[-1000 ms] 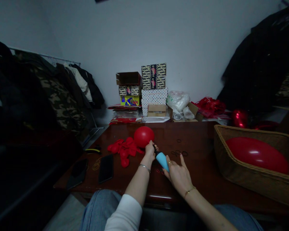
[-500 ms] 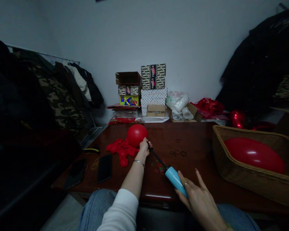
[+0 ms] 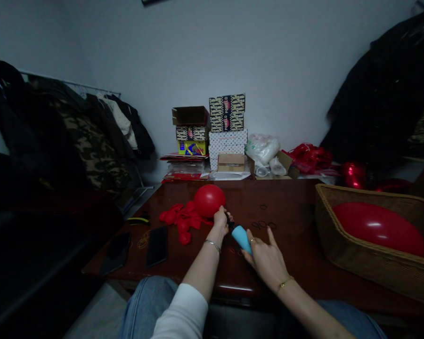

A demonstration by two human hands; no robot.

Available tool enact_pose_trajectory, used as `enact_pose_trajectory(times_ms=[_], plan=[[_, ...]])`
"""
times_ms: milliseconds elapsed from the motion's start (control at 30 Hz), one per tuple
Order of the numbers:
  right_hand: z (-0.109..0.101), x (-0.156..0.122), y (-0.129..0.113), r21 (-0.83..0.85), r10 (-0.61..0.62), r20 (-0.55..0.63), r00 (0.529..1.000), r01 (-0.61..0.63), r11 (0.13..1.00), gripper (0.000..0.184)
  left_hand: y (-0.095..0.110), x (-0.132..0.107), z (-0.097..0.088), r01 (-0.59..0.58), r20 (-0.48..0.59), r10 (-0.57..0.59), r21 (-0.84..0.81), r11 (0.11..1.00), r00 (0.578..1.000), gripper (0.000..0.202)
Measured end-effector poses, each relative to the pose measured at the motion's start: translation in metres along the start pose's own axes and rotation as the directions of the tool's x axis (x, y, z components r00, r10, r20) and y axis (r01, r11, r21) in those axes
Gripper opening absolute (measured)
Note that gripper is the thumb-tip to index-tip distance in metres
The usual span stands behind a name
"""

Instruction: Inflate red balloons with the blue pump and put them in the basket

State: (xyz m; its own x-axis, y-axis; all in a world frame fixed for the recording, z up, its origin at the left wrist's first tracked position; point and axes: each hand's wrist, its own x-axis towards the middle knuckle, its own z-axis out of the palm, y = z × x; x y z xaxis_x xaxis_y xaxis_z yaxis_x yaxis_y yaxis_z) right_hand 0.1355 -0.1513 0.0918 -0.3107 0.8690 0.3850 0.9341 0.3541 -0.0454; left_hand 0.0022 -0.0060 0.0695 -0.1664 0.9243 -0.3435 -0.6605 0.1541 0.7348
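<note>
A part-inflated red balloon (image 3: 209, 200) sits at the black nozzle end of a hand pump. My left hand (image 3: 220, 221) is closed around that end, pinching the balloon's neck and the pump's nozzle together; the exact grip is partly hidden. Its light blue barrel (image 3: 241, 238) is pushed close up to my left hand. My right hand (image 3: 266, 256) grips the barrel's near end between thumb and fingers, with one finger sticking out. Several limp red balloons (image 3: 182, 220) lie in a heap left of my left hand.
At the right stands a wicker basket (image 3: 371, 256) holding a large red balloon (image 3: 378, 227). Black rings (image 3: 265, 225) lie mid-table. To the left are a dark phone (image 3: 157, 246), yellow rubber bands (image 3: 143, 239) and a yellow-handled tool (image 3: 138, 220). Stacked boxes (image 3: 227, 143) stand behind.
My right hand has pushed the blue barrel forward and left, so the long black shaft no longer shows. The balloon looks slightly larger. The view has shifted a little.
</note>
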Motion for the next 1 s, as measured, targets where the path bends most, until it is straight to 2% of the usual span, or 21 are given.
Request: enact_pose_trajectory(times_ms=[133, 233, 567, 700, 833, 1000], plan=[[0.003, 0.011, -0.007, -0.009, 0.017, 0.018, 1.0, -0.017, 1.0, 0.049, 0.001, -0.003, 0.002, -0.013, 0.003, 0.013, 0.024, 1.0, 1.0, 0.024], [0.006, 0.007, -0.007, -0.01, 0.009, -0.003, 1.0, -0.009, 1.0, 0.048, 0.004, 0.001, 0.0, -0.027, -0.008, 0.027, 0.04, 0.999, 1.0, 0.023], [0.002, -0.055, 0.021, 0.088, -0.061, -0.07, 0.996, 0.067, 0.994, 0.046, 0.026, 0.005, -0.008, -0.065, -0.008, 0.065, 0.058, 0.996, 0.998, 0.022], [0.001, -0.067, 0.027, 0.095, -0.051, -0.09, 0.995, 0.06, 0.994, 0.044, 0.024, 0.005, -0.008, -0.072, -0.017, 0.073, 0.044, 0.996, 0.997, 0.023], [0.0, -0.061, 0.025, 0.088, -0.042, -0.063, 0.997, 0.047, 0.995, 0.044, 0.016, 0.003, -0.007, -0.08, -0.04, 0.081, 0.026, 0.996, 0.996, 0.023], [0.001, -0.033, 0.013, 0.043, -0.023, -0.053, 0.998, 0.025, 0.999, 0.044, 0.004, -0.004, -0.002, -0.048, -0.021, 0.049, 0.024, 0.999, 0.999, 0.022]])
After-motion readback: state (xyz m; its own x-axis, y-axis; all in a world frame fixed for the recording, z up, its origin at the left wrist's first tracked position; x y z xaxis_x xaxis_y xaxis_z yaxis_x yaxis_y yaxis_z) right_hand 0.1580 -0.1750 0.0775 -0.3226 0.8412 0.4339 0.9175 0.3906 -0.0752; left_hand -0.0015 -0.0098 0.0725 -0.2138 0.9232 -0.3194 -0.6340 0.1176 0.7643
